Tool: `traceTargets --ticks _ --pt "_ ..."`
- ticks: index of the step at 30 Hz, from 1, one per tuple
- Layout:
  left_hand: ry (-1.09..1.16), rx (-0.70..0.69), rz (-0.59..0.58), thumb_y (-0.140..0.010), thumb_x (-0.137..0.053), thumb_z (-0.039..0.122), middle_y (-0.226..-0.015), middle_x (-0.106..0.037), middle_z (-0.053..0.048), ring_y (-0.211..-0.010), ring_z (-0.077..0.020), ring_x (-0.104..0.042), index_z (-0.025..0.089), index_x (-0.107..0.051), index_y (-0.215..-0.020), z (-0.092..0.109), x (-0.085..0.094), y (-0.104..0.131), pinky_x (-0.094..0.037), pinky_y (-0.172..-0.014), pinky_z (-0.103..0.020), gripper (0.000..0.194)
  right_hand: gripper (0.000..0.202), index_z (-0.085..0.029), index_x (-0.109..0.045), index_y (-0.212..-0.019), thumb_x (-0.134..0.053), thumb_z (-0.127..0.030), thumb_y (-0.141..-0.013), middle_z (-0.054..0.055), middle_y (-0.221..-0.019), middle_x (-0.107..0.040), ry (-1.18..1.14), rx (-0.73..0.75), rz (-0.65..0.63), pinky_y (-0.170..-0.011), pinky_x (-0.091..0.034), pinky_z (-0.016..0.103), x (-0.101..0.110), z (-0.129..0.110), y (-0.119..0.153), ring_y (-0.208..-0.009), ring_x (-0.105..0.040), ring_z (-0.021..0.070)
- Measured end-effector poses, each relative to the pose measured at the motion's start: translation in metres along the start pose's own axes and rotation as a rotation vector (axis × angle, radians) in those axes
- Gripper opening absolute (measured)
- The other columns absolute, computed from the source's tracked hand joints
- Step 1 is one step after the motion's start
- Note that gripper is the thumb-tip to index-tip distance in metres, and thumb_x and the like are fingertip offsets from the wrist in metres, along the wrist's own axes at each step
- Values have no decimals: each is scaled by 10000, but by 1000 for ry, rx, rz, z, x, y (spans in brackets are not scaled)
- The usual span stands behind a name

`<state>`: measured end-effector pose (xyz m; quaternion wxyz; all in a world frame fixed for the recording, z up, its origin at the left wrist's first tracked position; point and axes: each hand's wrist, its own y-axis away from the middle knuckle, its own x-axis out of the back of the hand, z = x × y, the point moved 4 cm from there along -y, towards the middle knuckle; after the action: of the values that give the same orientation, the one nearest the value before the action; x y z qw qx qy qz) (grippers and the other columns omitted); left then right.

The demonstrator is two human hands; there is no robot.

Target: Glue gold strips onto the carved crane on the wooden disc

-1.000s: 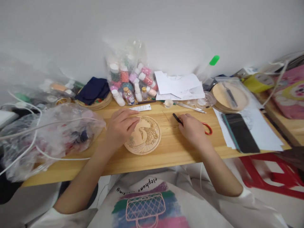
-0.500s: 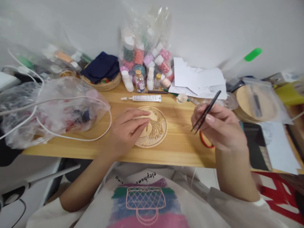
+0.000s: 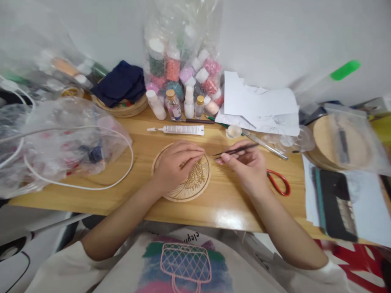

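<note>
Head view: the left hand (image 3: 177, 165) lay over the round engraved disc (image 3: 197, 181) on the wooden table (image 3: 226, 203), fingers close together and slightly bent — whether anything was pinched beneath them could not be told. The right hand (image 3: 252, 165) gripped dark tweezers (image 3: 240, 150) between thumb and fingers, the tips directed left, just beside the rim of the disc and near the left fingertips. Beyond the disc lay a white tube (image 3: 185, 130) — small bottles (image 3: 189, 108) standing behind it — and a red-handled tool (image 3: 279, 183) lay right of the right hand.
</note>
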<state>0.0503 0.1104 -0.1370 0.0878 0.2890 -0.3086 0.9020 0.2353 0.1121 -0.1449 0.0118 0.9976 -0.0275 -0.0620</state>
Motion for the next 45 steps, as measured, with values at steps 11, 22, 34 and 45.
traceTargets --ticks 11,22,34,45 --pt "-39 41 0 -946 -530 122 -1055 -743 -45 -997 -156 -678 227 -682 -1033 -3 4 3 -578 -884 -361 204 146 -277 -771 -908 -760 -206 -782 11 -856 -768 348 245 -172 -739 -614 332 -7 -8 11 -802 -708 168" --pt "-5 18 -71 -939 -528 113 -1058 -744 -36 -999 -170 -676 260 -666 -1053 -5 -1 3 -566 -892 -401 231 200 -290 -774 -939 -727 -147 -807 17 -913 -775 459 418 -187 -767 -595 316 -8 -14 14 -842 -717 165" --pt "-4 -90 -33 -927 -560 116 -1038 -739 -49 -969 -175 -677 232 -664 -1087 -6 -5 4 -556 -871 -382 224 167 -219 -759 -918 -711 -100 -812 37 -897 -777 472 495 -220 -758 -602 267 -8 -13 14 -837 -726 148" --pt "-11 -132 -37 -910 -584 88 -1037 -738 -78 -971 -178 -674 155 -670 -1068 -5 -4 4 -549 -868 -376 192 151 -196 -744 -907 -717 -86 -807 38 -905 -772 490 511 -227 -770 -596 233 -8 -14 14 -846 -722 125"
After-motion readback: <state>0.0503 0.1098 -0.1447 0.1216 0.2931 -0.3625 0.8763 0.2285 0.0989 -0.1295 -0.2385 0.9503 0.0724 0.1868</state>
